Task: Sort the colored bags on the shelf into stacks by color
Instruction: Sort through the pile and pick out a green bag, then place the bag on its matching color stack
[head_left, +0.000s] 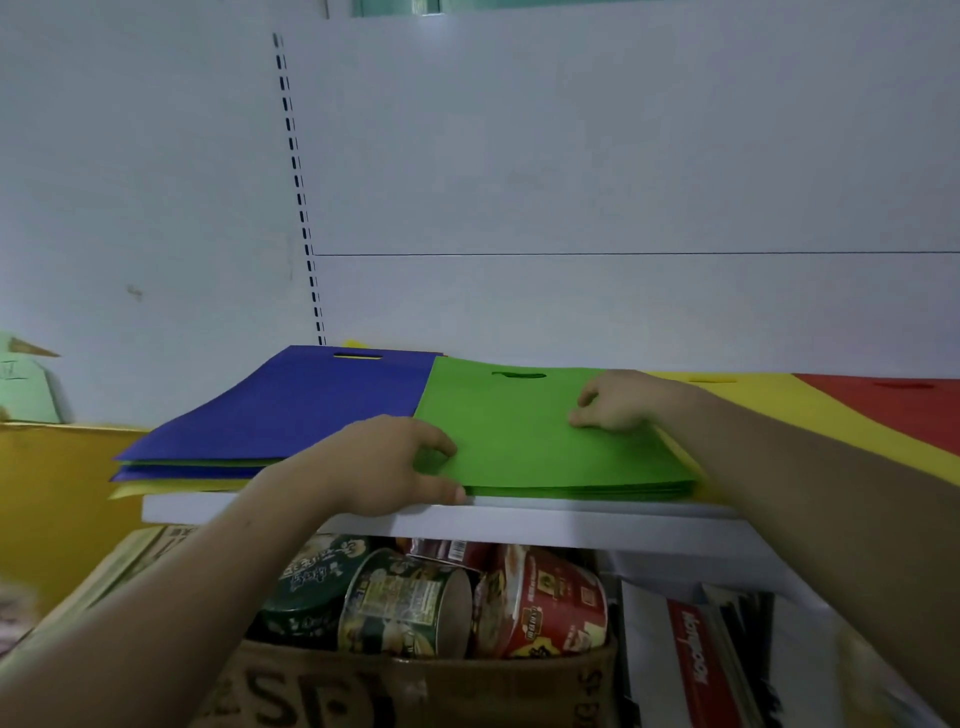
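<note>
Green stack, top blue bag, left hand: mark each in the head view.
green stack (524, 436): head view, bare middle of its top face.
top blue bag (311, 405): head view, middle of its top face.
left hand (379, 467): head view, back of the hand.

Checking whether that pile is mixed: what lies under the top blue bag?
Under the blue bag, a green edge, a second blue edge and a yellow edge show at the front. The rest of each layer is covered.
</note>
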